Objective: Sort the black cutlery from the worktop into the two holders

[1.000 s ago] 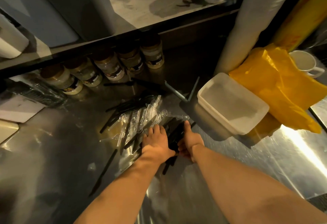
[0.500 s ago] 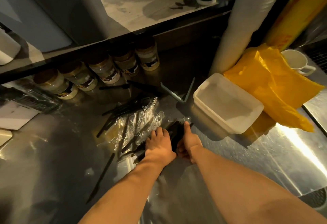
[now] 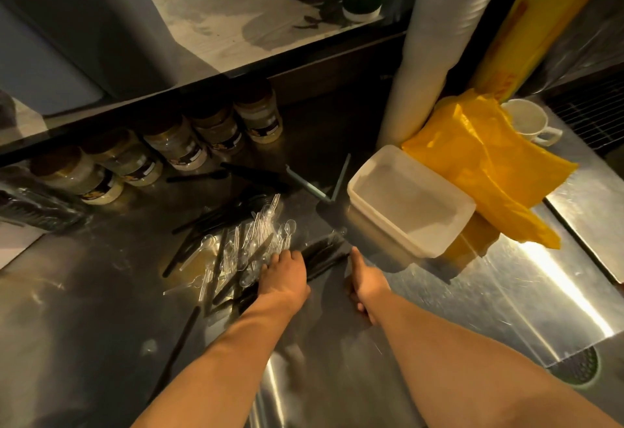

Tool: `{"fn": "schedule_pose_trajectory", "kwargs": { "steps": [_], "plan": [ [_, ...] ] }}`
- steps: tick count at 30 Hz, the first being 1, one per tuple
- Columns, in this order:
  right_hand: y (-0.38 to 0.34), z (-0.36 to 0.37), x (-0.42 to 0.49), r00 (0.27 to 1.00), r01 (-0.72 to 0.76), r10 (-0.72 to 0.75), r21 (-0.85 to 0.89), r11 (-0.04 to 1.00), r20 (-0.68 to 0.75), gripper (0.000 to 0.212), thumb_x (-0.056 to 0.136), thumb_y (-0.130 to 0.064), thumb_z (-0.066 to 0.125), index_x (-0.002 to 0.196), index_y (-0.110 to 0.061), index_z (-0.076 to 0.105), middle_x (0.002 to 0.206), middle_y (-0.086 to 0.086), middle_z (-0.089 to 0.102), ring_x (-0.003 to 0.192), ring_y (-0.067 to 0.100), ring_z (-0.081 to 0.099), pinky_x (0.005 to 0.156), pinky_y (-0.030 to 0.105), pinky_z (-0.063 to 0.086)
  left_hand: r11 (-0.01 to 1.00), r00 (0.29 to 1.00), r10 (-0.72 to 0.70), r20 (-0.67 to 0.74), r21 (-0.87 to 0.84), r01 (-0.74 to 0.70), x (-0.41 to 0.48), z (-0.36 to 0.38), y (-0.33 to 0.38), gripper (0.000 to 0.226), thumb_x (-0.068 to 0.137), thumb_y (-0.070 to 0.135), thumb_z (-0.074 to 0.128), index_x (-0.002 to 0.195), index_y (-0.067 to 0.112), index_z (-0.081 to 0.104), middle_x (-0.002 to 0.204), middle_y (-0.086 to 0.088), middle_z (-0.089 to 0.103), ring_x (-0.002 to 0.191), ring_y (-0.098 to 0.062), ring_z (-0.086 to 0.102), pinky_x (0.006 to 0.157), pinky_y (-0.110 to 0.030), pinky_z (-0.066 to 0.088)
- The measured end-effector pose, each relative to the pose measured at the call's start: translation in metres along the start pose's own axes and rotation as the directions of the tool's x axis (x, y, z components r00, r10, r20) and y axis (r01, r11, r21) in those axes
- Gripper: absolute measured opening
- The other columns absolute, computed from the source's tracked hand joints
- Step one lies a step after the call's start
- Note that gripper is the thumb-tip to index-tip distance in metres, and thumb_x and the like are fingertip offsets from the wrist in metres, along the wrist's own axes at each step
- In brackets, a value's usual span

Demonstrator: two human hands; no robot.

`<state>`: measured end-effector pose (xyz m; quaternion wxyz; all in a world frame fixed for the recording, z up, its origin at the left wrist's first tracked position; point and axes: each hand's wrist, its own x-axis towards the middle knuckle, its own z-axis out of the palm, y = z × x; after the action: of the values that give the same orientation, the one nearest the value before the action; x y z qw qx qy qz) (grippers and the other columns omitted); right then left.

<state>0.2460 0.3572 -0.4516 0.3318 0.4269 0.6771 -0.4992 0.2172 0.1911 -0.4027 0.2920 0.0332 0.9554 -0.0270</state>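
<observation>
Black cutlery (image 3: 322, 255) lies in a bundle on the steel worktop (image 3: 101, 292), mixed with clear plastic spoons (image 3: 260, 235). More black pieces (image 3: 202, 225) are scattered behind the pile, and a single black knife (image 3: 179, 343) lies nearer to me. My left hand (image 3: 285, 275) rests palm down on the bundle's left end, with its fingers curled over the black pieces. My right hand (image 3: 366, 284) is just right of the bundle. Its thumb points at the bundle's end and its fingers are curled under, hidden. Tall pale containers (image 3: 84, 22) stand on the upper shelf.
A white rectangular tub (image 3: 408, 201) sits right of the pile, with a yellow bag (image 3: 483, 164) and a white mug (image 3: 526, 120) behind it. Several jars (image 3: 175, 147) line the back under the shelf. A tall white roll (image 3: 435, 39) stands behind the tub. A drain (image 3: 577, 366) sits at the right.
My hands have drawn slightly apart. The black bundle now shows between them, and my left hand has slid left over the pile.
</observation>
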Motion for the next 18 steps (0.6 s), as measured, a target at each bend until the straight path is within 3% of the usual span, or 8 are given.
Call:
{"fn": "schedule_pose_trajectory", "kwargs": {
  "steps": [12, 18],
  "plan": [
    [-0.0016, 0.0049, 0.0051, 0.997, -0.041, 0.042, 0.02, 0.999, -0.057, 0.09, 0.09, -0.088, 0.028, 0.068, -0.009, 0.066, 0.062, 0.011, 0.065, 0.052, 0.028, 0.058, 0.051, 0.029, 0.049, 0.994, 0.994, 0.104, -0.021, 0.04, -0.103, 0.0076, 0.0016, -0.0018, 0.049, 0.093, 0.038, 0.071, 0.134, 0.019, 0.052, 0.139, -0.001, 0.053, 0.136, -0.026, 0.043, 0.114, -0.044, 0.035],
    [-0.0023, 0.0052, 0.0026, 0.996, -0.074, 0.078, 0.081, 0.994, -0.051, 0.096, 0.085, -0.094, 0.023, 0.073, -0.009, 0.066, 0.068, 0.011, 0.066, 0.053, 0.027, 0.056, 0.053, 0.03, 0.048, 0.989, 0.991, 0.132, -0.037, 0.069, -0.129, 0.0037, -0.001, -0.0009, 0.043, 0.094, 0.036, 0.071, 0.128, 0.019, 0.051, 0.13, -0.005, 0.064, 0.127, -0.029, 0.058, 0.108, -0.044, 0.043]
  ]
}}
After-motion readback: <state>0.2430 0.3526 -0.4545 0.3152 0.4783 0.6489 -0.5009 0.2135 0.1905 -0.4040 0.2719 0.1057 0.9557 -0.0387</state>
